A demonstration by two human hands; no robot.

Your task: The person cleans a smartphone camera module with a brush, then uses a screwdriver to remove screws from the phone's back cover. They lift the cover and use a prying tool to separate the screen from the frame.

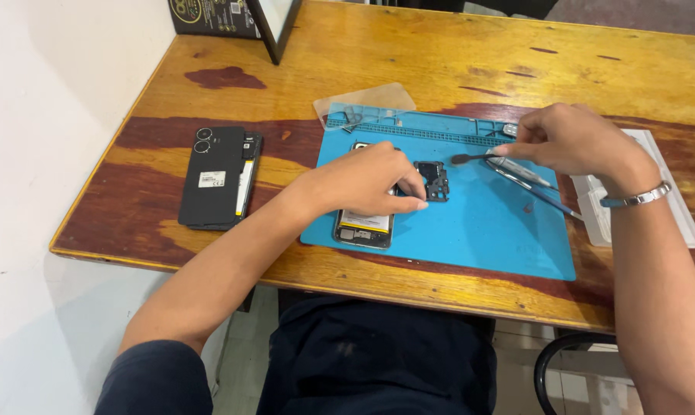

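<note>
Left hand's grip (374,183) lies curled over an opened phone (364,224) on the blue work mat (486,230), fingertips pinched at the edge of a small dark circuit board (433,181) just to its right; whether it truly clamps the board or only steadies it, cannot tell. Right hand's grip (566,140) is closed around a thin dark-tipped tool (470,158), tip pointing left toward the board, near but not touching. Tool's long axis runs roughly level across the mat. Board sits between both hands, left one nearer, in contact. Tweezers (528,180) lie under the right hand on the mat. A detached black back cover (218,178) rests well apart to the left on the wooden bench (439,61). White tray (674,207) at right edge.
</note>
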